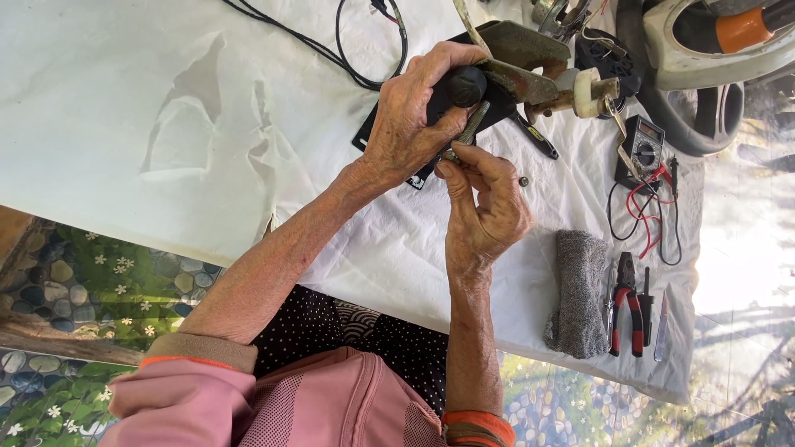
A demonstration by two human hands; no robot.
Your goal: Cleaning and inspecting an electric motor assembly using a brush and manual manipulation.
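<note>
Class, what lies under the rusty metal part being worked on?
Under the rusty metal part lies a flat black object on the white cloth. The left hand hides most of it.

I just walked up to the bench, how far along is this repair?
Done: tools laid out, pliers and multimeter set aside. In hand: left hand steadies the rusty metal part, right hand works a bolt. Left: a loose small screw lies on the cloth.

One head-worn view looks steeply down. It sits close above the white cloth-covered table (166, 124). Both forearms enter from below.
</note>
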